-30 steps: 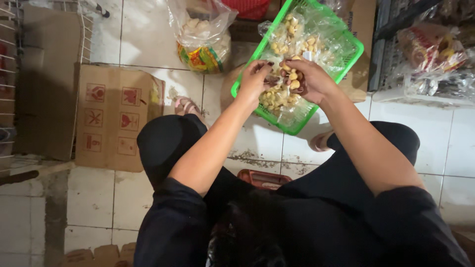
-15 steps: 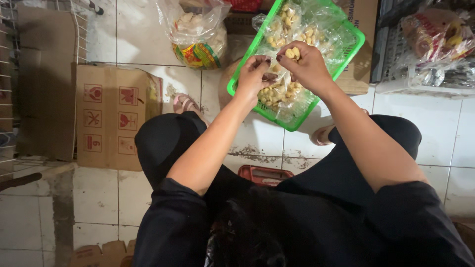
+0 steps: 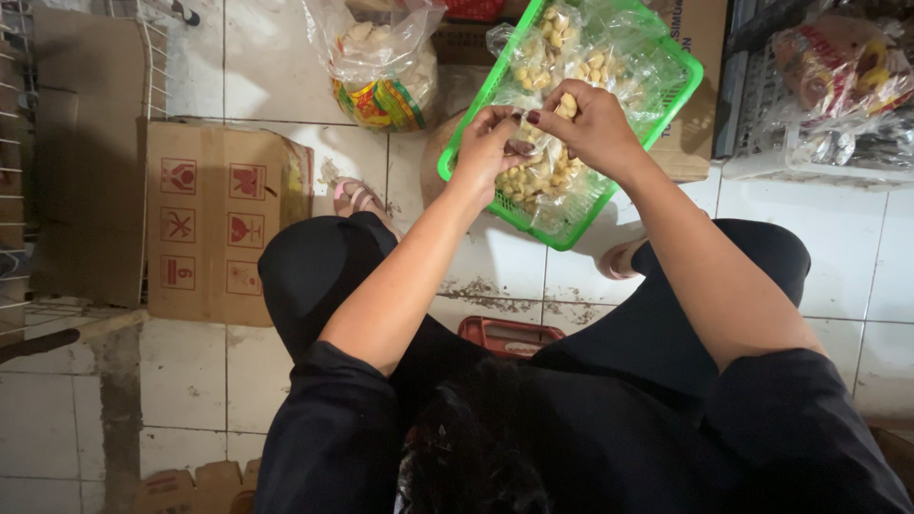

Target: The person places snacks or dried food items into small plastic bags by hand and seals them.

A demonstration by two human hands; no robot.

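Both hands meet over the green basket (image 3: pixel 666 105); the left hand (image 3: pixel 487 143) and right hand (image 3: pixel 592 128) pinch between fingertips the neck of a small clear bag of pale nuts (image 3: pixel 547 171), fingers closed narrow on the plastic, the bag's body hanging down into the basket; against the frame half a second ago the hands sit at much the same place over the basket, with the pinched neck drawn tighter and nuts showing above the right hand's fingers

The basket is tilted, its long axis running from lower left to upper right, its near corner resting toward the tiled floor (image 3: pixel 838 247); further filled clear bags lie inside at the far end; the held bag's long axis runs roughly along the basket, neck toward the hands

Open floor lies near the basket's right edge; a large bag of pale goods (image 3: pixel 381 67) stands just beside its left edge; a flattened cardboard box (image 3: pixel 214 219) lies well left; a wire rack with packets (image 3: pixel 838 86) stands close at right; the person's knees bracket the near side
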